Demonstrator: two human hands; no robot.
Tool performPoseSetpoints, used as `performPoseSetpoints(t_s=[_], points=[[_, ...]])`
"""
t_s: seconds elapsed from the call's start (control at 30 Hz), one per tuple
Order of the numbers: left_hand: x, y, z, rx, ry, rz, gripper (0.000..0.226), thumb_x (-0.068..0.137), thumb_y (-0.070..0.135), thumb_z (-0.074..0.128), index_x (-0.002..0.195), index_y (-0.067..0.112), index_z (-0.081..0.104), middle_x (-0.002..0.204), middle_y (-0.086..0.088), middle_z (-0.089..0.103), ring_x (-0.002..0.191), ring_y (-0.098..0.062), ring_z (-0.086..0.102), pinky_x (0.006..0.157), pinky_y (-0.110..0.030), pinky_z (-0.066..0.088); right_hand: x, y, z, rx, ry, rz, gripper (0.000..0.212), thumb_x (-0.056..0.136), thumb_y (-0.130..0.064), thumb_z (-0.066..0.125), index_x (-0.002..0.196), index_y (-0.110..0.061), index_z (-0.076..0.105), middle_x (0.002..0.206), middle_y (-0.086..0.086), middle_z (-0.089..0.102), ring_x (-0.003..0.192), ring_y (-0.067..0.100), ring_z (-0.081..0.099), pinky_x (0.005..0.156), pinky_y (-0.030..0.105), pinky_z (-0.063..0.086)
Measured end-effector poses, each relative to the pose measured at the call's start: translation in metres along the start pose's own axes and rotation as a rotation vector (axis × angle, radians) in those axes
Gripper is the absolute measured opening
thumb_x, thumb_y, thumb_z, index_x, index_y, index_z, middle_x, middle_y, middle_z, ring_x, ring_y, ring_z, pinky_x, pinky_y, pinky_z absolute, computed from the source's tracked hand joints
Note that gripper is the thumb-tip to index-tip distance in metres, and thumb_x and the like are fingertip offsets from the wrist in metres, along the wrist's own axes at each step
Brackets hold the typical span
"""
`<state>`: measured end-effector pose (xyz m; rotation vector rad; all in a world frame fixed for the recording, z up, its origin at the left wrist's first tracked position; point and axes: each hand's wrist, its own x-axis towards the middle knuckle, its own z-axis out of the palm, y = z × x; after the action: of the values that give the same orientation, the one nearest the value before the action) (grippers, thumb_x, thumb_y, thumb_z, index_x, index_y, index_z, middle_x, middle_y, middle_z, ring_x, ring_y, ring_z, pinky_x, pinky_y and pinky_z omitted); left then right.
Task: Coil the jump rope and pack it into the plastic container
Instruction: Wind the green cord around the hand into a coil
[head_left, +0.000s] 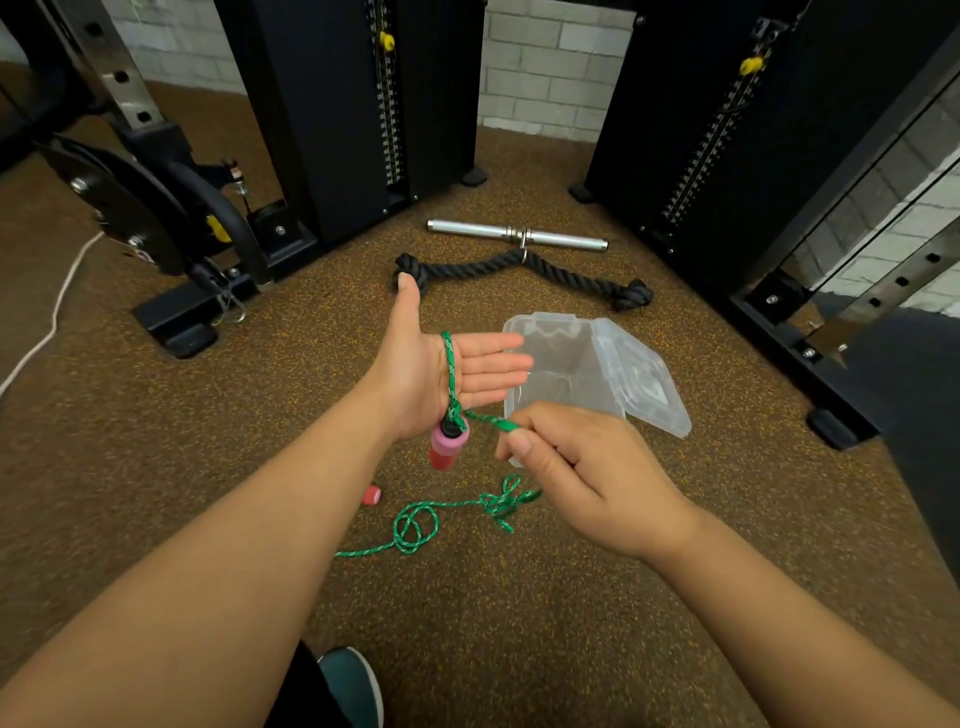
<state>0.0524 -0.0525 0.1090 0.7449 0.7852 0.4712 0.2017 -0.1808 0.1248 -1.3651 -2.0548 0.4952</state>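
My left hand (441, 364) is held flat, palm up, fingers straight, with the green jump rope (451, 371) looped once across the palm. A pink and red handle (447, 447) hangs from that loop below the hand's edge. My right hand (566, 467) pinches the rope just right of the handle. The remaining rope (415, 525) trails down to the floor in loose tangles. The second pink handle (372, 494) lies on the floor. The clear plastic container (561, 364) sits open on the floor behind my hands, its lid (649, 384) folded to the right.
A black thick rope attachment (519, 270) and a metal bar (517, 235) lie on the brown speckled floor beyond the container. Black weight-stack machines (343, 119) stand left, centre and right. My shoe (353, 686) shows at the bottom edge.
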Motion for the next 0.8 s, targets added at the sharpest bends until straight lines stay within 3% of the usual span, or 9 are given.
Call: performPoseSetpoints(t_s=[0.1,0.2,0.27,0.37,0.43,0.5,0.57,0.7,0.8], points=[[-0.005,-0.005,0.008,0.187,-0.065,-0.043,0.121,0.075,0.083,-0.008,0.117,-0.005,0.064,0.107,-0.025,0.069,0.099,-0.033,0.068,0.096,-0.041,0.047,0.005,0.005,-0.005,0.038,0.089,0.037,0.023,0.097,-0.036,0.039,0.09,-0.028,0.06,0.074,-0.024,0.057,0.07,-0.006,0.055,0.062,0.019,0.042],[-0.01,-0.013,0.022,0.394,-0.191,-0.099,0.12,0.075,0.081,-0.012,0.105,-0.005,0.066,0.101,-0.029,0.068,0.096,-0.035,0.067,0.094,-0.044,0.048,0.01,0.012,-0.011,0.017,0.146,0.082,0.032,0.096,-0.038,0.036,0.088,-0.02,0.06,0.074,-0.015,0.061,0.07,0.003,0.058,0.063,0.026,0.046],[-0.012,-0.019,0.031,0.486,-0.287,-0.155,0.117,0.071,0.084,-0.006,0.097,0.0,0.07,0.098,-0.031,0.068,0.09,-0.037,0.068,0.088,-0.042,0.05,0.012,0.016,-0.016,0.033,0.167,0.135,0.029,0.097,-0.037,0.038,0.083,-0.022,0.058,0.068,-0.017,0.057,0.067,0.0,0.055,0.06,0.017,0.041],[-0.014,-0.022,0.038,0.593,-0.396,-0.185,0.101,0.07,0.084,0.014,0.089,0.004,0.072,0.075,-0.019,0.072,0.065,-0.027,0.07,0.066,-0.03,0.054,0.015,0.023,-0.017,0.149,0.188,0.273,0.026,0.099,-0.029,0.042,0.075,-0.027,0.053,0.062,-0.024,0.054,0.06,-0.004,0.049,0.058,0.013,0.035],[-0.018,-0.02,0.04,0.622,-0.381,-0.128,0.075,0.083,0.068,0.03,0.078,0.005,0.069,0.051,-0.009,0.065,0.042,-0.017,0.062,0.046,-0.02,0.048,0.015,0.029,-0.017,0.316,0.192,0.365,0.031,0.099,-0.031,0.042,0.07,-0.028,0.051,0.059,-0.017,0.047,0.057,0.0,0.042,0.06,0.023,0.036],[-0.018,-0.017,0.035,0.581,-0.313,-0.025,0.057,0.09,0.056,0.043,0.063,0.01,0.063,0.034,-0.001,0.048,0.026,-0.012,0.045,0.037,-0.015,0.035,0.013,0.034,-0.019,0.5,0.154,0.475,0.035,0.099,-0.036,0.04,0.068,-0.025,0.05,0.057,-0.009,0.038,0.056,0.009,0.037,0.059,0.031,0.034],[-0.015,-0.012,0.024,0.452,-0.278,0.039,0.051,0.089,0.05,0.047,0.054,0.014,0.057,0.03,0.004,0.038,0.023,-0.009,0.034,0.037,-0.016,0.025,0.009,0.04,-0.022,0.677,0.08,0.582,0.036,0.1,-0.036,0.038,0.068,-0.021,0.048,0.055,-0.007,0.03,0.051,0.01,0.03,0.058,0.03,0.036],[-0.016,0.008,0.002,0.115,-0.229,0.077,0.05,0.093,0.042,0.042,0.051,0.016,0.049,0.03,0.006,0.034,0.022,-0.005,0.03,0.033,-0.014,0.028,-0.005,0.06,-0.035,0.953,0.153,0.695,0.029,0.1,-0.027,0.039,0.077,-0.015,0.053,0.062,0.0,0.036,0.057,0.014,0.039,0.068,0.03,0.042],[-0.02,0.018,-0.008,-0.006,-0.121,0.12,0.051,0.092,0.043,0.039,0.047,0.02,0.046,0.028,0.007,0.032,0.022,-0.004,0.029,0.033,-0.014,0.026,-0.017,0.076,-0.044,0.975,0.19,0.739,0.027,0.099,-0.026,0.04,0.079,-0.015,0.055,0.06,-0.002,0.038,0.057,0.015,0.039,0.074,0.034,0.041]])
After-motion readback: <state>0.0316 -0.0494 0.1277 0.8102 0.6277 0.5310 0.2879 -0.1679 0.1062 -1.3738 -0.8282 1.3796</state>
